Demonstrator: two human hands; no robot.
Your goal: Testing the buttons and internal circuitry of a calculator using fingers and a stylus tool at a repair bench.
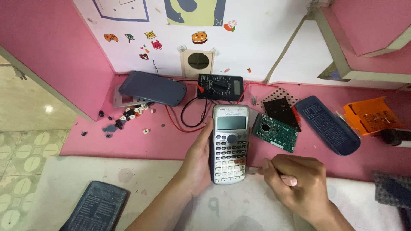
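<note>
I see my left hand point(198, 160) wrapped around a grey calculator point(230, 144), holding it up over the pink desk point(141, 141). My right hand point(295, 182) is closed, touching its bottom corner; I cannot tell what it pinches. A green circuit board point(275, 131) lies just beside it.

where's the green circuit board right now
In the head view, the green rectangular circuit board lies on the pink desk, just right of the silver calculator and left of the blue plastic cover.
</note>
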